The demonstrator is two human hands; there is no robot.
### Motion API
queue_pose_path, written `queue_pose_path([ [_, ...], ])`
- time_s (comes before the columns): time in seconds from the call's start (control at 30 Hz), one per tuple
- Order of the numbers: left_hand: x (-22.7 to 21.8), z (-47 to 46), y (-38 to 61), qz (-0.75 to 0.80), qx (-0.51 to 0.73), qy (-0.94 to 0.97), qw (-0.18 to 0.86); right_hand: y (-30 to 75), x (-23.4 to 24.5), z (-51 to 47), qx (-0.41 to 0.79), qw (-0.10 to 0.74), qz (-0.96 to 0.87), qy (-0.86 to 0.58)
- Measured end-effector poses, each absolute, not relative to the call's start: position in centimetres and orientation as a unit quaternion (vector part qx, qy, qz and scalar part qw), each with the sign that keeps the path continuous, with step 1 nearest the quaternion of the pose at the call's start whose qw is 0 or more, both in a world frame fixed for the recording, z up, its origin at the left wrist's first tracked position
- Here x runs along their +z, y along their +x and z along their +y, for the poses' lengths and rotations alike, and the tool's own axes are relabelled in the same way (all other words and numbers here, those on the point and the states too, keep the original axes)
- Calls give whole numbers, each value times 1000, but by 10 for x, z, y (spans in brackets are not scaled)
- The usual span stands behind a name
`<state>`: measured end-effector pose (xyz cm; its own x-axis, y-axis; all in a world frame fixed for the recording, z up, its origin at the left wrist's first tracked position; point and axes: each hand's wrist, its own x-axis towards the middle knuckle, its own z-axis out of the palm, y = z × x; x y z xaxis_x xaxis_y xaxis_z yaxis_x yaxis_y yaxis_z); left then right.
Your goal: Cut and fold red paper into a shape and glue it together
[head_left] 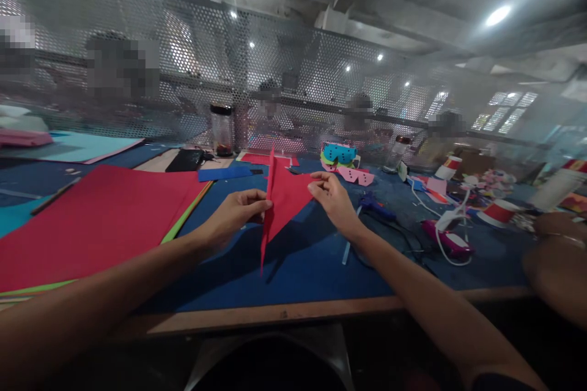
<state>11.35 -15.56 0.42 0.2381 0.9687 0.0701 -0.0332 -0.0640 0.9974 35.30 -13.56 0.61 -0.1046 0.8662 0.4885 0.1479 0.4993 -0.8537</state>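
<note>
A red folded sheet (285,198), long and pointed, is held upright over the blue table cover (302,269). My left hand (238,212) pinches its left fold near the middle, fingers closed on the paper. My right hand (334,198) grips the sheet's upper right edge, fingers curled on it. The sheet's lower tip points down toward the table's front edge.
A stack of large red sheets (87,223) over green ones lies at left. A glue gun (447,238) with a white cord, paper cups (498,212), pink and blue cut-outs (342,156) and a jar (222,129) stand behind. Another person's arm (557,256) rests at right. A mesh screen closes the back.
</note>
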Motion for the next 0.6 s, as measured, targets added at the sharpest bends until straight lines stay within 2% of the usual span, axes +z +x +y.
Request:
queue_pose_path([
  [0.23, 7, -162, 115, 418, 373, 625, 543, 353, 8, -136, 446, 471, -651, -394],
  [0.4, 9, -167, 118, 407, 335, 665, 530, 348, 5, -142, 428, 440, -677, -407],
  [0.6, 4, -164, 115, 405, 331, 686, 506, 349, 3, -141, 414, 452, -677, -407],
])
